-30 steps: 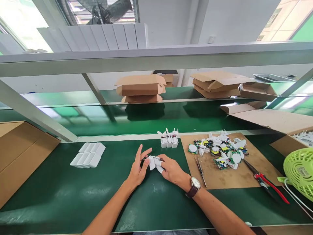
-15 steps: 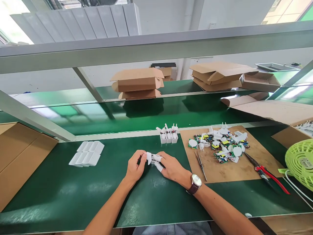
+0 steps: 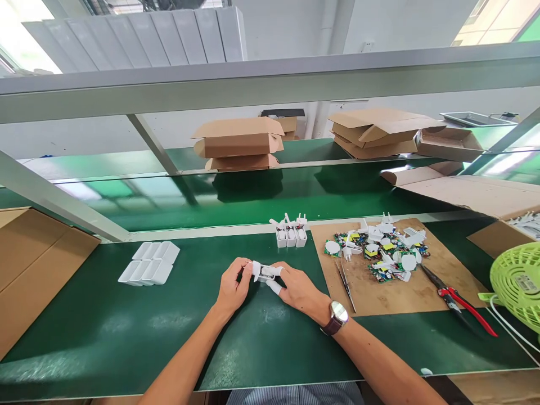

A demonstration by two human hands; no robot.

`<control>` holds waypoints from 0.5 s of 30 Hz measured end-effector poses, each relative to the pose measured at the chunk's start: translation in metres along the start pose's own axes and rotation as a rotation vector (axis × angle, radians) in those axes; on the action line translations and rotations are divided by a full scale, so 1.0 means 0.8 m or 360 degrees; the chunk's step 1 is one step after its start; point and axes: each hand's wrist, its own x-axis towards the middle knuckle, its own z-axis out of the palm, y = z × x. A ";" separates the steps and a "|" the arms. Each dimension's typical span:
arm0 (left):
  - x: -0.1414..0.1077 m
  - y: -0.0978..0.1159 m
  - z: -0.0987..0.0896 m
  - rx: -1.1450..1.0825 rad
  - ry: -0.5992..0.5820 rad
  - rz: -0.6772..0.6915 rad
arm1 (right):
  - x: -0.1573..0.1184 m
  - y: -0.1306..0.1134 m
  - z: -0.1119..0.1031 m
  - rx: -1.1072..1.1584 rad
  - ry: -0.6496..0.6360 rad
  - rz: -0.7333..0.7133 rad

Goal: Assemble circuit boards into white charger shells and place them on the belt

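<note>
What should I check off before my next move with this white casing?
1. Both hands on the white casing: ok, left hand and right hand hold it.
2. Inside of the casing seated properly: cannot tell, too small.
3. Tweezers laid down: ok, on the brown sheet.
4. Three white cases closed: not ok, parts stick out above them.
5. Circuit boards separated: not ok, heaped together.

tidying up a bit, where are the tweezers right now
In the head view, the tweezers lie right of centre on the brown sheet, near its left edge, between the wristwatch and the pile of circuit boards.
</note>
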 end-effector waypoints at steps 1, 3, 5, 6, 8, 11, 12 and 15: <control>0.000 0.000 0.000 0.0000 -0.0002 0.0005 | -0.001 0.000 0.001 0.0014 -0.0007 0.0043; 0.001 0.001 0.000 -0.0005 0.0001 0.0019 | -0.001 -0.001 0.002 0.0049 -0.0013 0.0159; 0.002 0.002 -0.001 -0.0008 0.0004 0.0026 | 0.000 -0.002 0.003 0.0072 -0.0011 0.0226; 0.002 0.003 -0.001 -0.0009 0.0005 0.0026 | 0.001 -0.003 0.003 0.0064 -0.0011 0.0208; 0.003 0.003 -0.001 -0.0018 0.0009 0.0018 | 0.002 -0.004 0.004 -0.0002 -0.0029 0.0088; 0.002 0.001 0.000 -0.0053 0.0001 -0.0020 | 0.003 -0.002 0.005 -0.0089 -0.0078 -0.0047; 0.002 -0.001 0.001 -0.0071 -0.0012 -0.0045 | 0.004 -0.001 0.005 -0.0068 -0.0083 -0.0040; -0.001 -0.009 0.005 -0.0196 -0.0010 -0.0085 | 0.008 0.000 0.005 0.0234 -0.0020 0.0090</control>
